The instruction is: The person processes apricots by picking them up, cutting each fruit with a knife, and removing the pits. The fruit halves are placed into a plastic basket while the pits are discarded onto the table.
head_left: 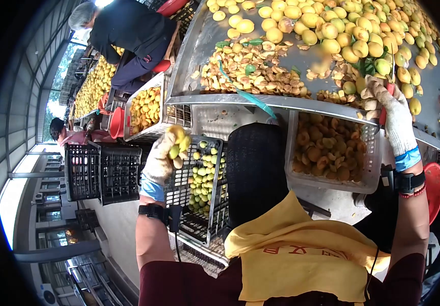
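My left hand (160, 160), in a pale knit glove, is closed around a few yellow-green apricots (180, 140). It is held above the left edge of a black crate (211, 219) that has small green and yellow fruits in it. My right hand (392, 109), gloved as well, grips a red-handled knife (390, 88) at the metal table's front edge. The thin blade points up and away, close to whole apricots (382, 66) and green leaves. Pitted apricot halves (253, 66) lie in a heap on the metal table (184, 76).
Under the table edge, a white crate (375, 176) holds brownish fruit halves. Another white crate (164, 84) of orange fruit stands left. Stacked black crates (102, 173) are farther left. A bent-over person (128, 41) works at the upper left. A red basin (435, 188) is at right.
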A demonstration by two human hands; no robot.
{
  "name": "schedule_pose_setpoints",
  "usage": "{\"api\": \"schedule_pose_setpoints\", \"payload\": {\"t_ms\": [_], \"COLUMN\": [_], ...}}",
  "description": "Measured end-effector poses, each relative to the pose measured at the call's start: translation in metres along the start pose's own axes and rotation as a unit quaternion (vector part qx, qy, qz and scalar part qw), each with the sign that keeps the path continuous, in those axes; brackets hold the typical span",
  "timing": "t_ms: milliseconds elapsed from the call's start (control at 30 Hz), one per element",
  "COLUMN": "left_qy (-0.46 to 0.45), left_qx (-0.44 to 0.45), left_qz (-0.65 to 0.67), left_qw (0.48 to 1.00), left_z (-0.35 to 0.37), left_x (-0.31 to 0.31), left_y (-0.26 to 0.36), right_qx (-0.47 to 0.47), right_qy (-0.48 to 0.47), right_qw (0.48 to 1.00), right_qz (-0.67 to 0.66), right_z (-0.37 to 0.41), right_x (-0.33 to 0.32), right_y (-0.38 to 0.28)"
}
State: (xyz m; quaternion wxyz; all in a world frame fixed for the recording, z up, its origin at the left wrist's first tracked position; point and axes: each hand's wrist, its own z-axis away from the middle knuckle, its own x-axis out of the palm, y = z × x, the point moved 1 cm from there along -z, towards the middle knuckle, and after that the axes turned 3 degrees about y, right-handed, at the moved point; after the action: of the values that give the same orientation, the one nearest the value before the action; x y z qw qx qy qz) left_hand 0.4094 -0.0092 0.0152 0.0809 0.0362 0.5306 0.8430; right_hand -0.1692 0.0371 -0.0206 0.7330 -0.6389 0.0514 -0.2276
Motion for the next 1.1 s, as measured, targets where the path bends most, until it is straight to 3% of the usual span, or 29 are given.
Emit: {"api": "schedule_pose_setpoints", "payload": {"t_ms": [67, 100, 133, 167, 200, 267, 333, 400, 467, 533, 600, 700, 733, 867, 900, 933, 967, 1000, 1067, 1100], "left_qy": [0.122, 0.118, 0.106, 0.165, 0.181, 0.104, 0.071, 0.006, -0.122, -0.205, -0.197, -0.175, -0.166, -0.191, -0.224, -0.225, -0.279, -0.308, -0.318, -0.295], "left_qx": [-0.012, -0.053, -0.084, -0.001, 0.006, 0.103, 0.134, 0.267, 0.234, 0.223, 0.288, 0.295, 0.271, 0.311, 0.276, 0.276, 0.17, 0.051, 0.033, 0.031], "left_qz": [-0.176, -0.394, -0.591, -0.616, -0.515, -0.281, -0.193, -0.234, -0.202, -0.319, -0.471, -0.675, -0.692, -0.629, -0.518, -0.52, -0.297, -0.051, 0.08, 0.077], "left_qw": [0.977, 0.91, 0.795, 0.77, 0.838, 0.948, 0.969, 0.935, 0.943, 0.898, 0.81, 0.653, 0.649, 0.687, 0.778, 0.777, 0.897, 0.949, 0.944, 0.952], "left_z": [0.02, 0.02, 0.013, 0.011, -0.008, -0.03, -0.046, -0.057, -0.073, -0.108, -0.134, -0.15, -0.144, -0.161, -0.159, -0.157, -0.153, -0.148, -0.121, -0.105], "left_x": [-0.038, -0.061, -0.077, -0.066, -0.055, 0.015, 0.107, 0.199, 0.276, 0.334, 0.381, 0.423, 0.43, 0.42, 0.41, 0.399, 0.387, 0.372, 0.333, 0.306], "left_y": [-0.044, -0.054, -0.056, -0.05, -0.038, 0.016, 0.068, 0.101, 0.117, 0.109, 0.085, 0.054, 0.055, 0.047, 0.049, 0.051, 0.051, 0.052, 0.069, 0.077], "right_qx": [0.002, -0.004, -0.017, -0.012, -0.011, -0.067, -0.048, -0.061, -0.051, -0.05, -0.041, -0.044, -0.048, -0.05, -0.052, -0.053, -0.054, -0.052, -0.058, -0.061], "right_qy": [-0.004, -0.003, 0.002, -0.012, -0.022, 0.029, 0.047, 0.076, 0.068, 0.083, 0.093, 0.086, 0.079, 0.085, 0.09, 0.095, 0.095, 0.088, 0.09, 0.089], "right_qw": [1.0, 1.0, 1.0, 0.999, 0.999, 0.997, 0.997, 0.995, 0.996, 0.995, 0.993, 0.994, 0.994, 0.992, 0.992, 0.991, 0.991, 0.991, 0.99, 0.99], "right_qz": [-0.01, -0.013, -0.015, -0.049, -0.032, -0.007, -0.029, 0.015, -0.027, -0.029, -0.054, -0.053, -0.059, -0.078, -0.075, -0.073, -0.075, -0.081, -0.09, -0.091], "right_z": [0.004, 0.004, 0.002, 0.003, 0.006, -0.005, 0.002, 0.0, -0.007, -0.008, -0.002, 0.002, 0.003, 0.008, 0.008, 0.01, 0.012, 0.014, 0.015, 0.012], "right_x": [0.005, 0.006, 0.003, 0.003, 0.0, -0.013, -0.014, -0.022, -0.036, -0.043, -0.041, -0.047, -0.05, -0.063, -0.064, -0.065, -0.065, -0.065, -0.06, -0.06], "right_y": [-0.003, -0.002, -0.001, -0.002, -0.009, -0.004, -0.022, -0.031, -0.026, -0.025, -0.034, -0.043, -0.046, -0.047, -0.048, -0.049, -0.051, -0.052, -0.052, -0.049]}}
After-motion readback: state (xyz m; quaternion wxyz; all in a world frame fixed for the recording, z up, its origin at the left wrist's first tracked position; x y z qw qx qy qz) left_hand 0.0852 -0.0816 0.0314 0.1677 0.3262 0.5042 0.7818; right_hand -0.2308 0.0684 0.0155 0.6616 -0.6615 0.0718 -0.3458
